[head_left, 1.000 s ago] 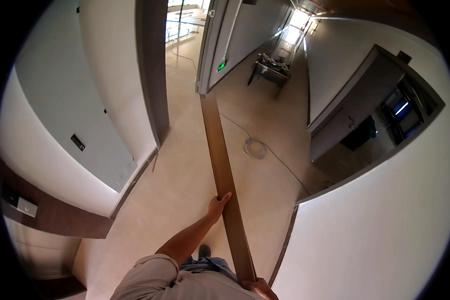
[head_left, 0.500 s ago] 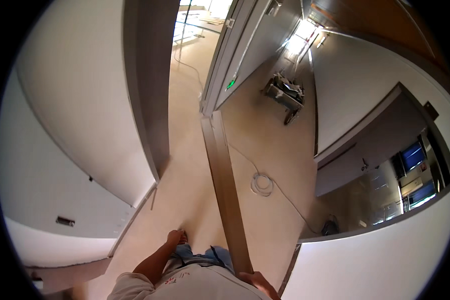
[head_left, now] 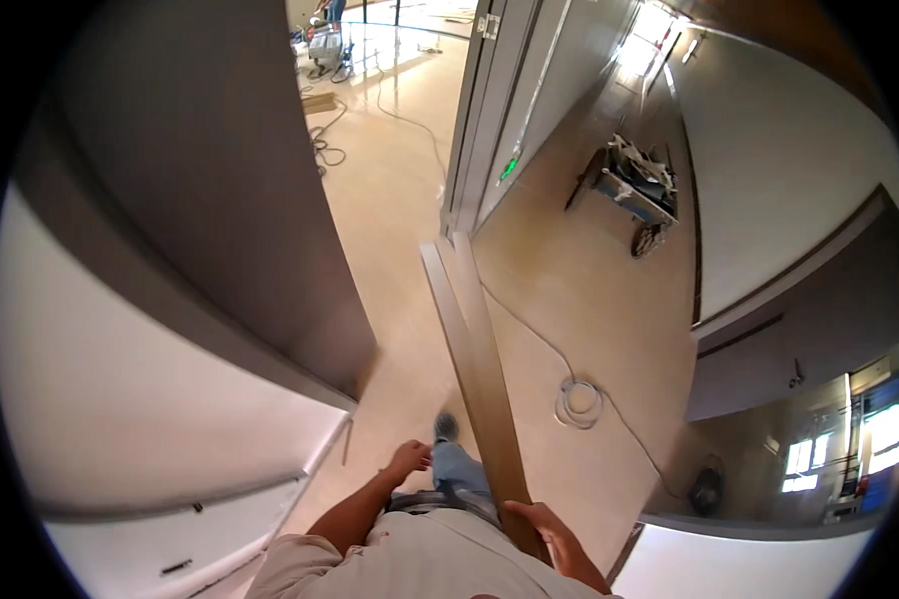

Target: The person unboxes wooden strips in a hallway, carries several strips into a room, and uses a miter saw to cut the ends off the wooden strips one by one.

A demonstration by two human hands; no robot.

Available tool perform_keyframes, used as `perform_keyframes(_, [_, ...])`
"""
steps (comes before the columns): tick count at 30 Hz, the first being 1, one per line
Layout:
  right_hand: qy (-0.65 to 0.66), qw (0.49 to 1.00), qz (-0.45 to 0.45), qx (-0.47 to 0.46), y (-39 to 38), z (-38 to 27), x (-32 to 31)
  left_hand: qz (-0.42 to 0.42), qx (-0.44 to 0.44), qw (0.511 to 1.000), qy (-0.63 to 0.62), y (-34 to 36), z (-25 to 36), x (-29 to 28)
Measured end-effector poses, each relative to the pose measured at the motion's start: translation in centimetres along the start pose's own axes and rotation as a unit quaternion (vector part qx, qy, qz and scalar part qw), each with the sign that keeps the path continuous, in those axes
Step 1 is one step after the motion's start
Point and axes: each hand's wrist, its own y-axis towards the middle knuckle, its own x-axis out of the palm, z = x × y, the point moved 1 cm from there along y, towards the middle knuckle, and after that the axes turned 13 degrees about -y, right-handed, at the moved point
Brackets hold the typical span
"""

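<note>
In the head view, your right hand [head_left: 554, 534] sits at about 5 o'clock near the lower edge, its fingers wrapped around the near end of a long brown wooden board [head_left: 479, 369]. The board runs from that grip up toward 12 o'clock, tilted slightly left, and its far end lies close to the foot of a grey door frame [head_left: 479, 120]. It appears to be two flat strips held together, edge showing along the left side.

Your left hand [head_left: 408, 461] hangs at about 6 o'clock, just left of the board and apart from it. Its fingers are curled into a loose fist and grasp nothing.

Just right of that hand, your jeans leg and dark shoe [head_left: 447, 427] show above the pale glossy floor [head_left: 410, 230].

At about 4 o'clock from the board's middle, a coiled white cable [head_left: 577, 401] lies on the floor, with a loose line trailing from it toward the board and another toward the lower right.

At 1 o'clock, well apart from you, a wheeled cart [head_left: 627, 190] loaded with scrap stands in the corridor.

At 11 o'clock a wide grey wall panel [head_left: 210, 200] curves past, with white wall below it.
</note>
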Motion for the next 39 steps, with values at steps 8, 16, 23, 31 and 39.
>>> perform_keyframes(8, [0.072,0.991,-0.108,0.029,2.7,-18.1,-7.7,0.032,0.017,0.999,-0.001,9.0,14.2,-1.5])
perform_keyframes(16, [0.044,0.992,-0.112,0.044,13.4,-31.8,-12.9,0.092,0.024,0.993,-0.067,17.2,24.1,-6.0])
perform_keyframes(23, [-0.005,0.994,-0.110,-0.002,18.4,-48.7,-14.8,0.079,0.050,0.988,-0.119,26.0,35.9,-7.9])
perform_keyframes(31, [0.041,0.980,-0.193,0.021,27.2,-64.2,-17.6,0.119,0.098,0.979,-0.135,30.3,50.7,-8.4])
perform_keyframes(39, [0.067,0.966,-0.249,-0.002,37.1,-82.3,-22.8,0.269,0.097,0.903,-0.321,35.6,55.3,-15.7])
